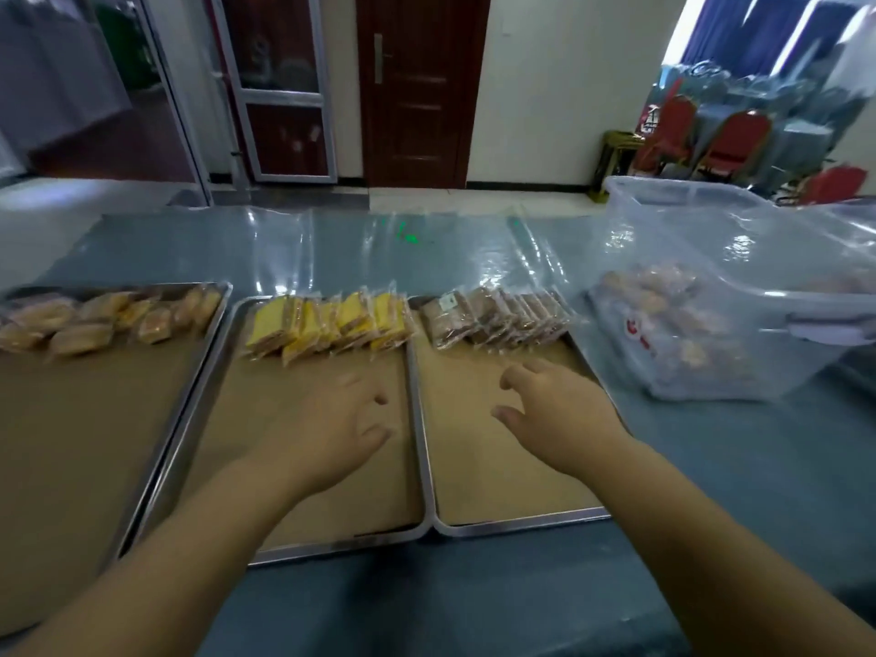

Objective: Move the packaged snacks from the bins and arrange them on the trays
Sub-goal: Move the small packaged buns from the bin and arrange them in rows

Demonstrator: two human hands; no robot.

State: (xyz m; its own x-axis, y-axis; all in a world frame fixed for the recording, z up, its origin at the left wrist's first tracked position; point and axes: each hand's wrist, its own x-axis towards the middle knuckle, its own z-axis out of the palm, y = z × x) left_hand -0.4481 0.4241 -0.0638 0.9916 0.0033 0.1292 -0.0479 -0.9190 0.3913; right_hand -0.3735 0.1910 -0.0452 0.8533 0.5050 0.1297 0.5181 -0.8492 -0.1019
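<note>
Left hand (pixel 327 429), right hand (pixel 564 410), loose above trays (pixel 521 522)

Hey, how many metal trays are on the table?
3, side by side: the left tray, cut off by the frame edge; the middle tray under the left hand; the right tray under the right hand. More could lie out of frame.
</note>
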